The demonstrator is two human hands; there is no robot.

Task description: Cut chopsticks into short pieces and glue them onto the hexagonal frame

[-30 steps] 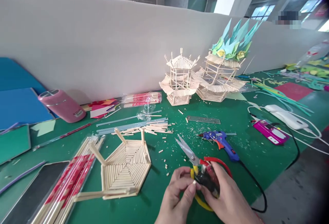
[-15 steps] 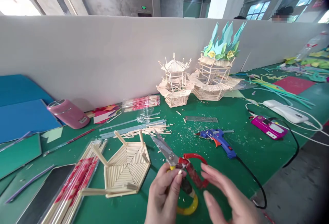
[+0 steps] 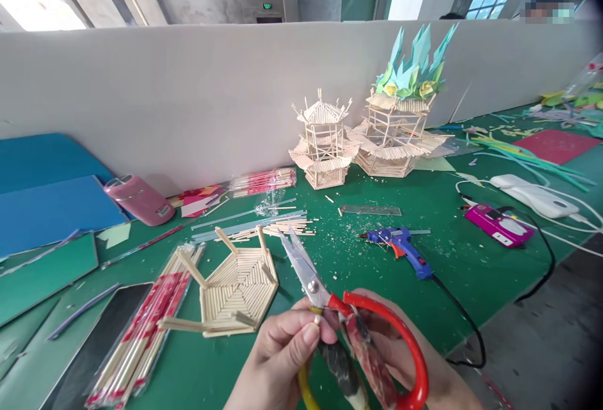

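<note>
My left hand (image 3: 282, 356) is closed, pinching a short thin wooden stick (image 3: 317, 320) seen end-on between thumb and forefinger. Just beside it are scissors (image 3: 313, 285), blades slightly parted and pointing away, one handle red and one yellow, both wrapped in dark worn tape. My right hand (image 3: 405, 350) is curled behind the red handle, which hides part of its fingers. To the left, a hexagonal panel of wooden sticks (image 3: 238, 291) lies on the green table with several short posts standing up from its corners.
A blue glue gun (image 3: 398, 247) lies to the right, its cord trailing off the table edge. Behind stand two stick pavilions (image 3: 325, 146), (image 3: 396, 140). Loose sticks (image 3: 287, 228), a ruler (image 3: 372, 210), packaged sticks (image 3: 151, 316), a pink bottle (image 3: 141, 199) and a magenta box (image 3: 499, 225) lie around.
My right hand has moved from open beside the scissors to behind their red handle. The scissors have tilted and come nearer, with the handles swung towards me. The view has shifted slightly.
</note>
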